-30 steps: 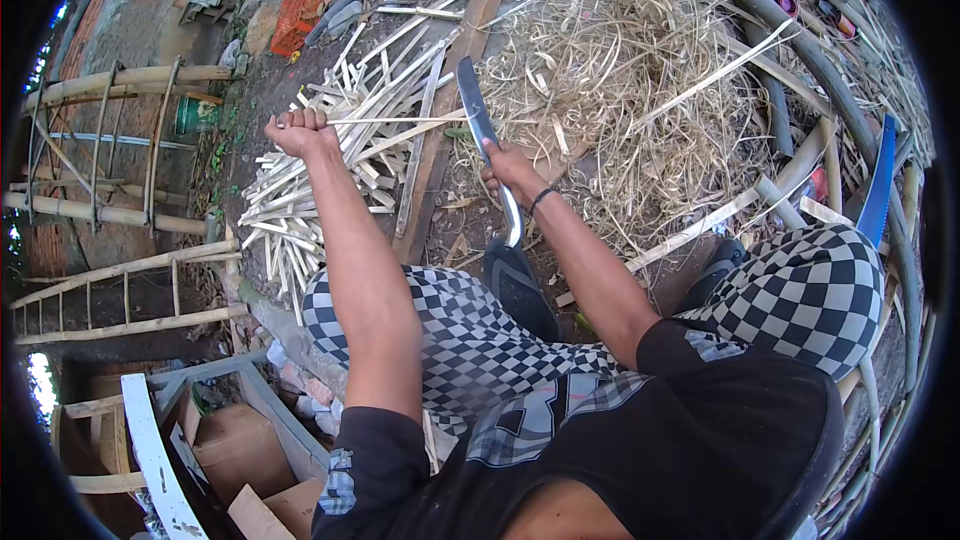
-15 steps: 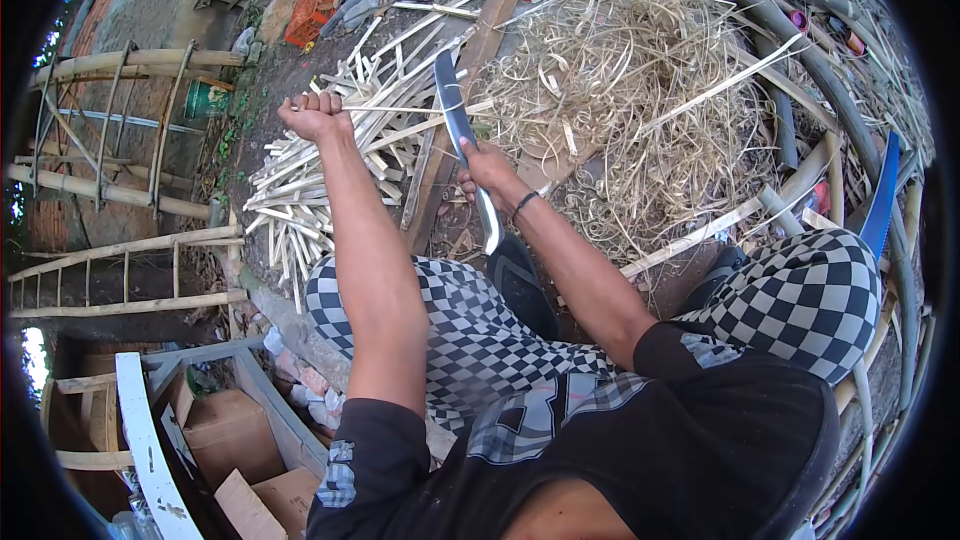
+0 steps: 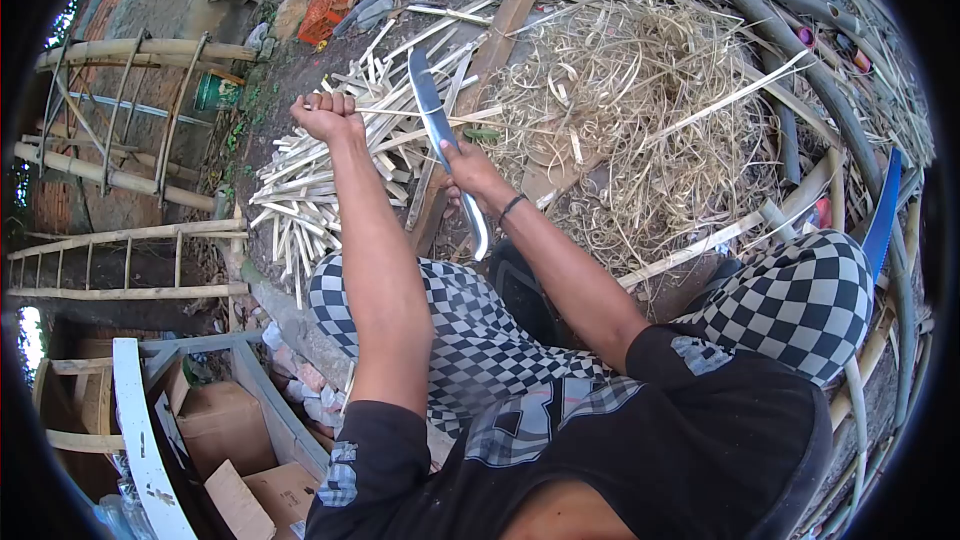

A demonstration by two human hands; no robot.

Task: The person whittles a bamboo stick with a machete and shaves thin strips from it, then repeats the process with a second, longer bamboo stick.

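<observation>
My left hand (image 3: 328,118) is closed in a fist around one end of a thin bamboo strip (image 3: 390,113). The strip runs across to the right, meets the blade and shows again beyond it. My right hand (image 3: 472,176) grips a long, broad-bladed machete (image 3: 428,100), its blade pointing away from me and its pale handle end toward my lap. Beneath my left hand and the blade lies a pile of cut bamboo strips (image 3: 305,210). A wooden plank (image 3: 515,5) runs beside that pile.
A heap of curly bamboo shavings (image 3: 650,90) spreads at the right. Bamboo poles (image 3: 835,105) curve along the far right, with a blue saw blade (image 3: 882,215) near my knee. At the left are an orange crate (image 3: 328,5), a bamboo ladder (image 3: 125,237) and cardboard boxes (image 3: 225,428).
The machete has shifted left along the strip toward my left hand, its tip tilting further left. My left hand has moved slightly right, and the whole view has shifted a little.
</observation>
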